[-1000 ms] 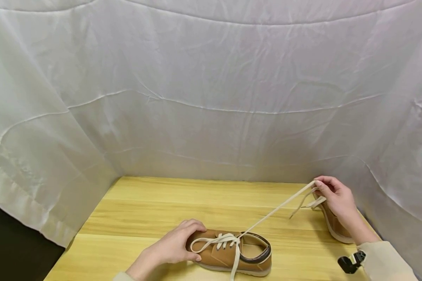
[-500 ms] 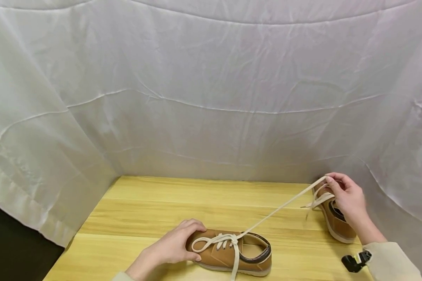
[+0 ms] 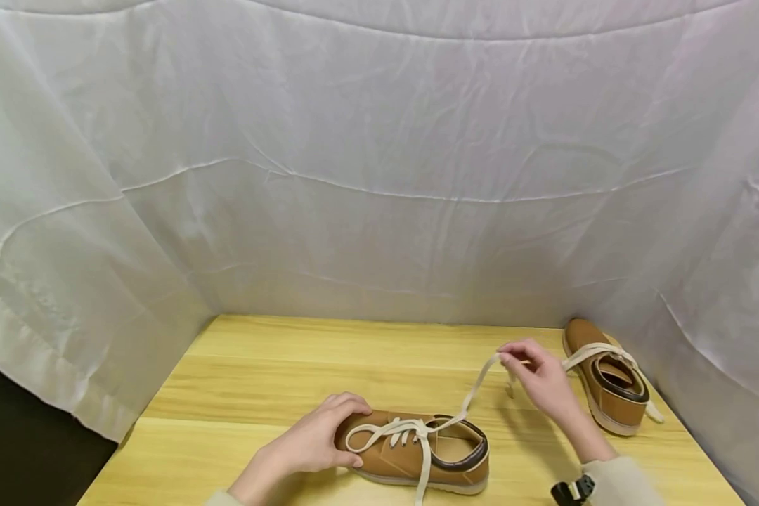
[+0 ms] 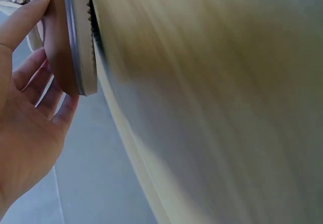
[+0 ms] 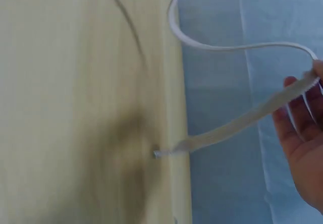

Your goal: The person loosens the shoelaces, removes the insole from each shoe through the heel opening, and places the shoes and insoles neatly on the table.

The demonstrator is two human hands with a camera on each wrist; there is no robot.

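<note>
Shoe (image 3: 417, 450), tan with a dark collar, lies on the wooden counter (image 3: 259, 379) near its front edge, toe pointing left. Left hand (image 3: 316, 443) grips the toe end, fingers curled over the top and thumb against the side; the left wrist view shows the sole edge (image 4: 81, 42) resting against the fingers. Right hand (image 3: 540, 379) is raised just right of and beyond the shoe, pinching the free end of the cream lace (image 3: 474, 393), which runs slack from the eyelets up to the fingertips. Second shoe (image 3: 607, 383), matching, stands near the counter's right rear corner, just beyond the right hand and apart from it. White cloth backdrop (image 3: 379, 176) surrounds the counter.
</note>
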